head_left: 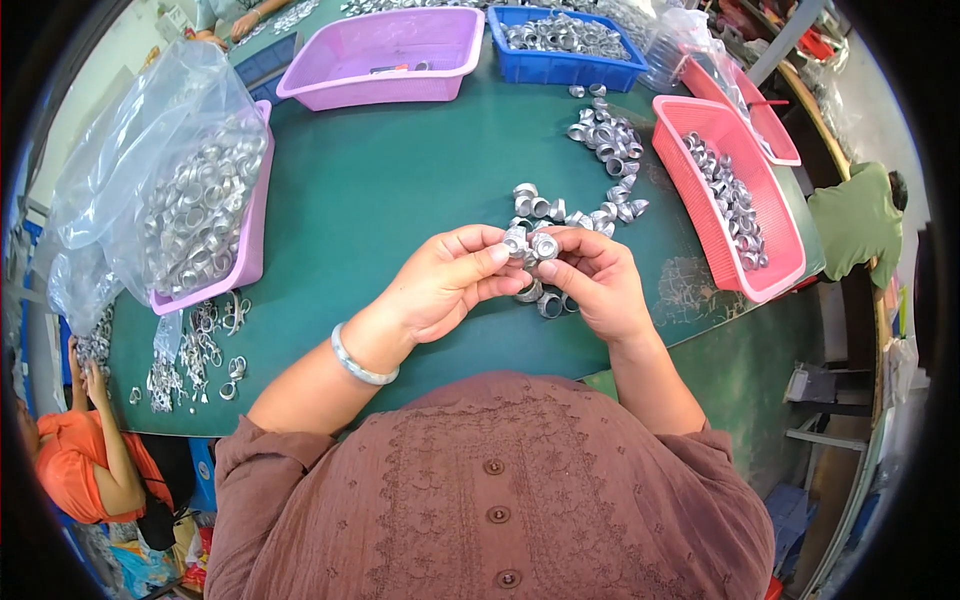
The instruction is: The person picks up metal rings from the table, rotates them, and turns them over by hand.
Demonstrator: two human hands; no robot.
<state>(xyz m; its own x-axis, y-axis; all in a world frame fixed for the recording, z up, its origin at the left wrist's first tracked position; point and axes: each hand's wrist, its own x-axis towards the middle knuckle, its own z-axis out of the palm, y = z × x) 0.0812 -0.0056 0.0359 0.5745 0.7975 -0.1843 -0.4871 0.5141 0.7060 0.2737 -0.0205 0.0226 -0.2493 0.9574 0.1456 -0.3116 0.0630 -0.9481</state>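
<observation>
In front of my chest, both hands meet over the green table (400,170). My left hand (447,278) pinches a silver metal ring (516,243) between thumb and fingertips. Right beside it, my right hand (602,285) grips another silver ring (544,247); the two rings touch or nearly touch. Beneath and behind the fingers lies a pile of similar rings (540,207), partly hidden by my hands. A loose trail of rings (608,140) runs from there toward the far right.
A pink basket (735,277) with rings stands at the right, a blue basket (570,72) of rings at the back, beside a purple basket (380,92). Bagged rings (200,205) fill another purple basket (258,250) at left, near small metal pieces (195,350). Co-workers sit around.
</observation>
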